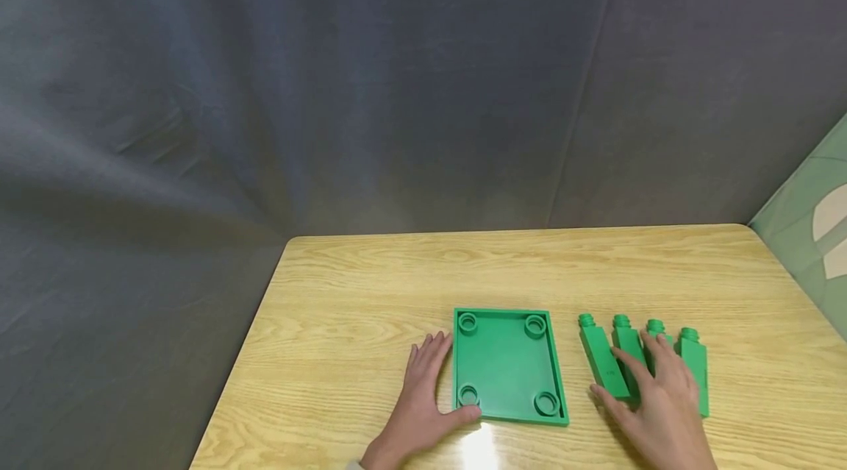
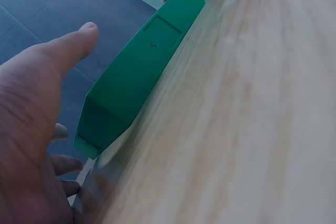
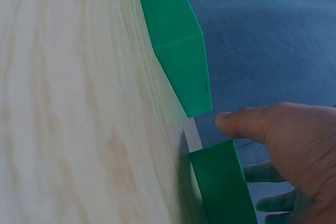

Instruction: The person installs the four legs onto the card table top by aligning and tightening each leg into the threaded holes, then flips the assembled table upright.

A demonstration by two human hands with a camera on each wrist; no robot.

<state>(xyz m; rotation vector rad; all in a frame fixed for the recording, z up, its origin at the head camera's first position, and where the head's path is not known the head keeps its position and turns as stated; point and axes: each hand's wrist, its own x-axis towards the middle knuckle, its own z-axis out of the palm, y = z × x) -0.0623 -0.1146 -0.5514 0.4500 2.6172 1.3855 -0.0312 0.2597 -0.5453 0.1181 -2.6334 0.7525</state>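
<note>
A square green plastic panel (image 1: 506, 363) lies flat on the table, with a raised rim and a round socket at each corner. My left hand (image 1: 420, 404) is spread around its lower left corner, thumb over the near edge and fingers along the left side. In the left wrist view, the panel's side (image 2: 131, 72) bears a small mark. To its right, several green block-shaped legs (image 1: 604, 363) with threaded ends lie side by side, threads pointing away. My right hand (image 1: 662, 404) hovers over the middle legs with its fingers spread, partly hiding them. One leg's end (image 3: 223, 182) shows beside the right thumb.
The wood-grain table (image 1: 344, 308) has its far edge against a dark grey fabric curtain (image 1: 423, 87), which also hangs along the left. At the right edge is a pale green patterned cloth (image 1: 814, 235).
</note>
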